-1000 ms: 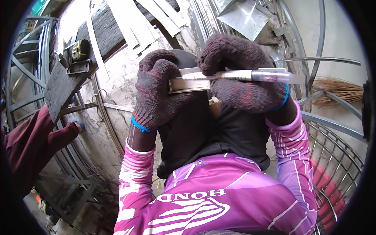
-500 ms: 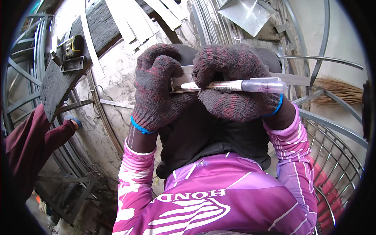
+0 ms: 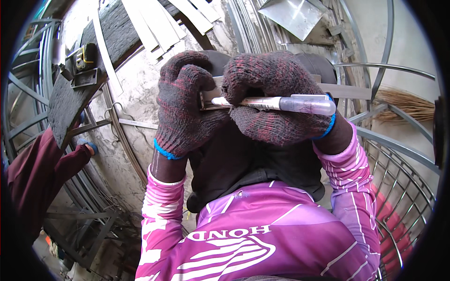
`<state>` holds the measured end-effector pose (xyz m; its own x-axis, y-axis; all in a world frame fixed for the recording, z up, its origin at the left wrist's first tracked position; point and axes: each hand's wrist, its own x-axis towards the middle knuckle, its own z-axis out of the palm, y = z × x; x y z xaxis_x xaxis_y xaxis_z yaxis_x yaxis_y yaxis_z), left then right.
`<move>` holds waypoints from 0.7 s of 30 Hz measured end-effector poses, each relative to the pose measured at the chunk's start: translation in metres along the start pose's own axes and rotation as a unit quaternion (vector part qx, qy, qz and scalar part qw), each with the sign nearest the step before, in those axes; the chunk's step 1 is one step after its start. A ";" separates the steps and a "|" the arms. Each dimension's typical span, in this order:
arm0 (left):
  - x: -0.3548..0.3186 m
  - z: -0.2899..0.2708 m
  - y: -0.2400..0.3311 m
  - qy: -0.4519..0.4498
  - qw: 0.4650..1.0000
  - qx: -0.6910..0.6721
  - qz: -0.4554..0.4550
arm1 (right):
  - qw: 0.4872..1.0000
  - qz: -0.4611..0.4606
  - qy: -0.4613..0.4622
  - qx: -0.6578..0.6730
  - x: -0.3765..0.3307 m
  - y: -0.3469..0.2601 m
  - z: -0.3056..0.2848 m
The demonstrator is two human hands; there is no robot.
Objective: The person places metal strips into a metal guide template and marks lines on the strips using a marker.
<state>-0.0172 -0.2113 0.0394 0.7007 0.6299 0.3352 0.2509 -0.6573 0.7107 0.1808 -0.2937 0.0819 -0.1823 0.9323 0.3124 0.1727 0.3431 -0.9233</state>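
Note:
Both hands wear dark red-flecked knit gloves with blue cuffs. My left hand (image 3: 185,105) grips the left end of a flat grey metal strip (image 3: 349,90) that runs to the right behind the hands. My right hand (image 3: 276,100) holds a white marker pen (image 3: 276,103) with a clear cap, lying almost level with its tip against the strip next to the left thumb. Most of the strip is hidden by the gloves. Below the hands are my dark trousers and pink-and-white sleeves.
Another person's dark red sleeve and blue-gloved hand (image 3: 86,147) reach in at the left. A black board (image 3: 70,93) carries a tape measure (image 3: 84,55). Pale metal strips (image 3: 154,23) lie at the top. Curved metal rod frames (image 3: 398,145) stand at the right, near a broom (image 3: 403,103).
Both hands have come closer together and the marker's tip has slid left along the strip toward the left thumb. The other person's arm stays at the left.

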 end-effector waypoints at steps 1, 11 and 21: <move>0.000 0.000 -0.001 0.000 1.000 0.001 0.005 | 1.000 0.000 0.000 0.000 0.000 0.000 0.000; -0.001 0.001 0.004 0.000 1.000 -0.002 -0.017 | 0.999 -0.013 0.025 0.031 -0.004 -0.002 -0.008; 0.001 0.000 0.004 -0.020 1.000 0.003 0.009 | 0.982 0.090 0.152 0.069 -0.041 -0.011 -0.047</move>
<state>-0.0156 -0.2138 0.0425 0.7316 0.6007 0.3225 0.2415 -0.6707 0.7014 0.2313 -0.3301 0.0899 0.1392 0.9747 0.1750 0.0383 0.1713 -0.9845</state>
